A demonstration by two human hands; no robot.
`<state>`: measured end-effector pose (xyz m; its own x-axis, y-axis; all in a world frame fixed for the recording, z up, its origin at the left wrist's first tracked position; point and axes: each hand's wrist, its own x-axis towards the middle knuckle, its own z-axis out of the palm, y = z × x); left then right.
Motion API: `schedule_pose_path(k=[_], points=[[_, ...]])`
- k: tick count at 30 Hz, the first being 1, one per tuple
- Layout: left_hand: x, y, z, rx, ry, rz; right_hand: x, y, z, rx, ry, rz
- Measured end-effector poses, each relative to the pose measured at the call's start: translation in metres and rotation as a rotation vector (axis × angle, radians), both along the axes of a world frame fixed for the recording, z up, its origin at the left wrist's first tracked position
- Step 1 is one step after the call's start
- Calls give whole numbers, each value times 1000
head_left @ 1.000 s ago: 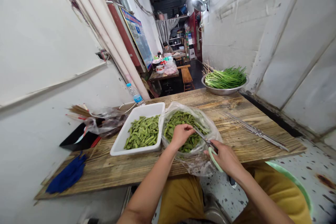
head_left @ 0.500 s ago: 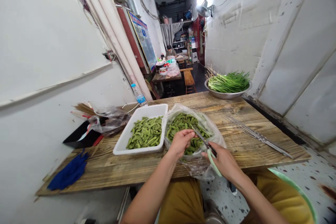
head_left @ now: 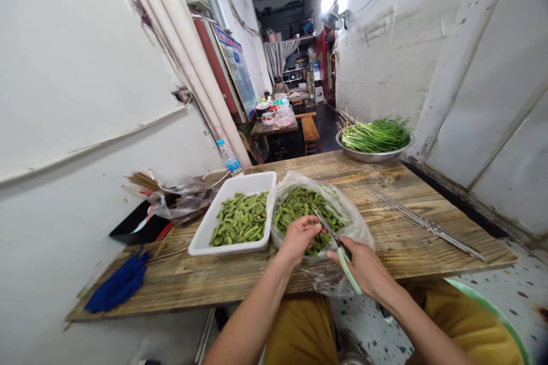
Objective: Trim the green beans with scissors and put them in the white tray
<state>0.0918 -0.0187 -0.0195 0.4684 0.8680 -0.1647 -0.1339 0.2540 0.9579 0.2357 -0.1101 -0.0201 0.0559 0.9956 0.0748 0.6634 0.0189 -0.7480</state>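
Seen from above, a person sits at a wooden table [head_left: 240, 276] with both bare hands over an open clear plastic bag [head_left: 360, 227] full of green bean pods [head_left: 299, 204]. The left hand [head_left: 302, 236] rests inside the bag, fingers curled down onto the pods — whether it has one pinched cannot be told. The right hand [head_left: 363, 268], just beside it at the bag's near edge, is closed firmly around the pale green handle of a pair of scissors [head_left: 329, 229], whose blades point into the bag close to the left fingertips. Touching the bag on the left is a white tray [head_left: 201, 239] holding more pods. Farther back on the right stands a metal bowl [head_left: 372, 154] of long green stalks, with metal skewers [head_left: 428, 226] lying between it and the table's near edge. A blue cloth [head_left: 120, 288] lies at the left end.
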Motion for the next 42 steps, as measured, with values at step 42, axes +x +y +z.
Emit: schedule_pose_path(k=[42], points=[[-63, 31, 8, 394, 260, 697, 13, 6, -18, -118, -84, 70]])
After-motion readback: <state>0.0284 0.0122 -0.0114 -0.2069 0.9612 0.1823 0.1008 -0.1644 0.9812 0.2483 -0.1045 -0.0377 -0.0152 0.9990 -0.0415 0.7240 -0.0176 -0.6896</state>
